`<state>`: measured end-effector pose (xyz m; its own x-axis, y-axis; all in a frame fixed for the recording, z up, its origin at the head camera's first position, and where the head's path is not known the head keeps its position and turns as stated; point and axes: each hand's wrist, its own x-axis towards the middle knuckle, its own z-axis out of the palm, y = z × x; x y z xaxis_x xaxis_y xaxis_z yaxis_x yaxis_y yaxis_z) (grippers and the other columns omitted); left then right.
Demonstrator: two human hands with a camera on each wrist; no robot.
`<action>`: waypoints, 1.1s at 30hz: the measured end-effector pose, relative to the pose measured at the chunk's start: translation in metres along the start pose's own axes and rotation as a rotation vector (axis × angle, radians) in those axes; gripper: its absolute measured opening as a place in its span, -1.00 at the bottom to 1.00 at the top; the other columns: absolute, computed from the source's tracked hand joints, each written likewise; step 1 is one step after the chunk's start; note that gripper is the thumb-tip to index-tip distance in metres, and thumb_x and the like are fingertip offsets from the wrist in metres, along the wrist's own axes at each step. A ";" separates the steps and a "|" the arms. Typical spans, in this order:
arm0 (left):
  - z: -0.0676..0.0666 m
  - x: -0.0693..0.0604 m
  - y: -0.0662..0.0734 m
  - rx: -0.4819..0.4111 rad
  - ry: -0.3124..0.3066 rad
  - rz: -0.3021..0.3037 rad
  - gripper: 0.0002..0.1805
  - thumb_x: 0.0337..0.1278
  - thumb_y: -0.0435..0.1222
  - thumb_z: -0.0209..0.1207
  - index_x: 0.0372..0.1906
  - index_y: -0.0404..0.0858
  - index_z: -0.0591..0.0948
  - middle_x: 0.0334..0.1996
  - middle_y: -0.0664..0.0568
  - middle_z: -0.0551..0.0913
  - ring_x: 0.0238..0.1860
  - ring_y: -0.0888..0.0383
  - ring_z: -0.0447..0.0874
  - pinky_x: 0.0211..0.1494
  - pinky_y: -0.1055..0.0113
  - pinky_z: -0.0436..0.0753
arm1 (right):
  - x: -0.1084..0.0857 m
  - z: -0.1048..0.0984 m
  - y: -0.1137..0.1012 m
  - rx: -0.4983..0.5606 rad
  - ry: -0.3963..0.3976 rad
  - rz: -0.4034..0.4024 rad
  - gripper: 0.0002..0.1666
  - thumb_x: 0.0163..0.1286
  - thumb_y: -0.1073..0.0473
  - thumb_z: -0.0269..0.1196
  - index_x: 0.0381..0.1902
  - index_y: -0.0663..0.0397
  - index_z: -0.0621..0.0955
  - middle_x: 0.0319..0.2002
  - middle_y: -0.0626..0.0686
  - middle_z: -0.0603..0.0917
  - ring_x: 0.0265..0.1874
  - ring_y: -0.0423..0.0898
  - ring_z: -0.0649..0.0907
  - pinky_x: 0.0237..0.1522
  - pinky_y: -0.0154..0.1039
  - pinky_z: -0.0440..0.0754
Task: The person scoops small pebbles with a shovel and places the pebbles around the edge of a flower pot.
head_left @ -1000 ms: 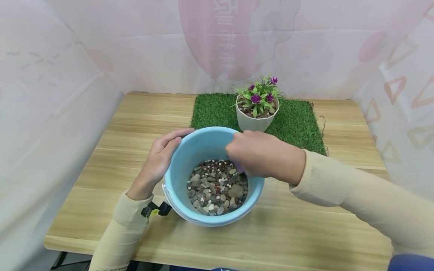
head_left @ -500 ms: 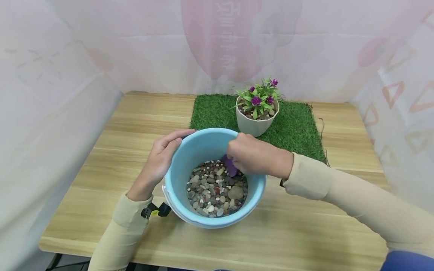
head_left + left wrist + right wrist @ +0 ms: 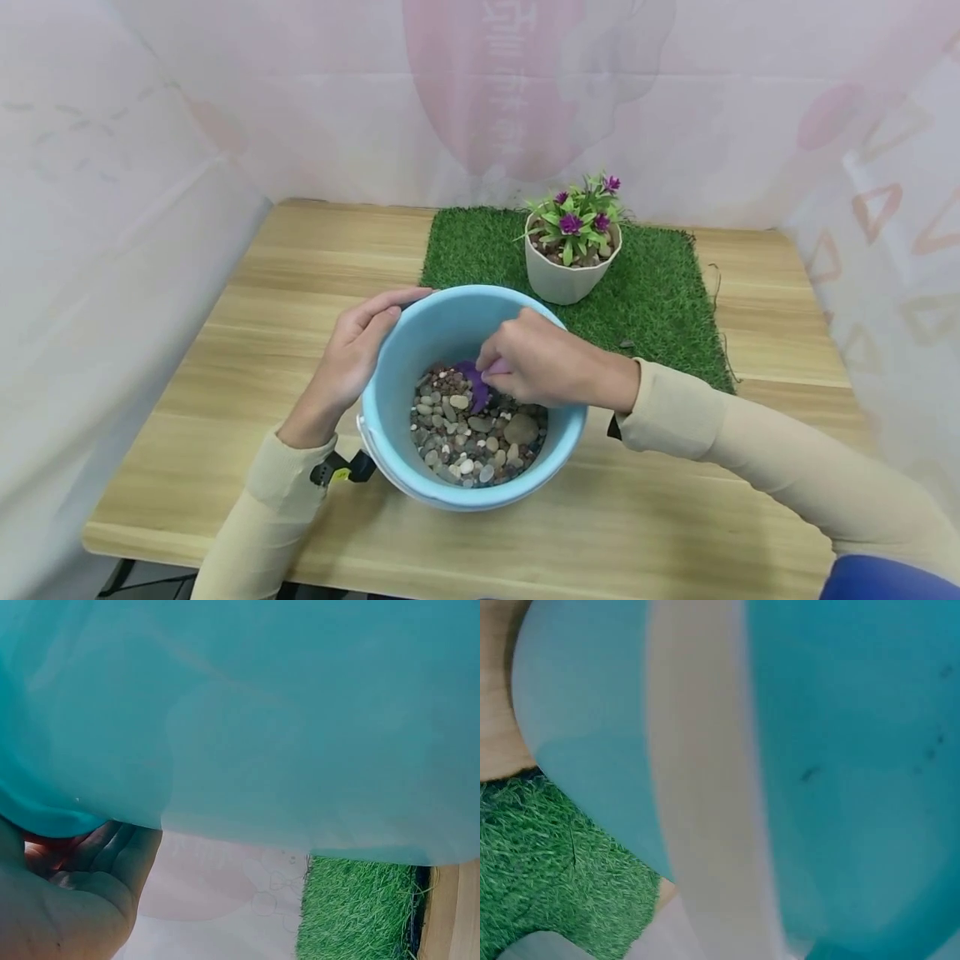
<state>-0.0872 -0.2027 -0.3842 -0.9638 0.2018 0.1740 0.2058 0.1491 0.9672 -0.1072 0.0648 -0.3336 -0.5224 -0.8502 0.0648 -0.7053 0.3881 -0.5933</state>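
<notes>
A light-blue bucket point(image 3: 390, 421) stands on the table, with pebbles point(image 3: 457, 433) of mixed sizes at its bottom. At its upper left rim the left hand point(image 3: 345, 358) grips the edge, thumb on top; the left wrist view shows that hand point(image 3: 97, 892) against the bucket's blue wall point(image 3: 300, 750). The right hand point(image 3: 543, 358) reaches inside over the right rim, fingers curled round the handle of a purple tool point(image 3: 472, 385) whose end touches the pebbles. Only bucket surfaces point(image 3: 855, 787) and a pale band fill most of the right wrist view; no hand shows there.
Behind the bucket lies a green grass mat point(image 3: 652, 308) bearing a white pot point(image 3: 561, 282) with a purple-flowered plant point(image 3: 573, 221). The wooden table point(image 3: 285, 300) is bordered by pale printed sheets point(image 3: 315, 125) at the back and sides. A white bucket handle point(image 3: 367, 435) hangs at the left.
The right hand has moved left and towards the person inside the bucket, bringing the purple tool across the pebbles. The left hand has stayed on the rim.
</notes>
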 end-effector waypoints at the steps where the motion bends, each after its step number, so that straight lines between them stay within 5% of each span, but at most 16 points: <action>1: 0.000 0.000 0.000 -0.005 0.001 0.000 -0.56 0.71 -0.30 -0.15 0.37 -0.36 0.58 0.31 -0.27 0.65 0.01 0.05 0.84 -0.02 0.12 0.92 | -0.001 0.000 0.000 0.019 0.001 -0.003 -0.85 0.39 0.33 0.39 -0.14 0.26 0.83 -0.21 0.15 0.88 -0.26 -0.15 0.88 -0.08 -0.44 0.85; 20: 0.001 0.001 -0.002 0.007 -0.007 0.010 -0.56 0.71 -0.30 -0.16 0.38 -0.34 0.58 0.32 -0.27 0.64 -0.12 -0.01 0.85 -0.13 0.08 0.93 | -0.021 -0.011 0.000 0.226 0.081 0.055 -0.86 0.37 0.14 0.50 -0.18 0.05 0.87 -0.29 -0.08 0.89 -0.27 -0.38 0.84 -0.10 -0.39 0.85; 33: 0.000 -0.001 0.000 0.001 0.003 0.011 -0.56 0.70 -0.33 -0.16 0.38 -0.36 0.57 0.32 -0.25 0.65 -0.05 0.09 0.86 -0.08 0.14 0.92 | -0.041 -0.017 0.008 0.424 0.173 0.146 -0.84 0.31 0.13 0.55 -0.15 -0.07 0.87 -0.27 -0.18 0.89 -0.23 -0.26 0.87 -0.20 -0.26 0.90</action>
<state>-0.0864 -0.2027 -0.3847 -0.9620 0.2002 0.1855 0.2168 0.1477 0.9650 -0.0999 0.1091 -0.3274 -0.6988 -0.7122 0.0672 -0.3793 0.2892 -0.8789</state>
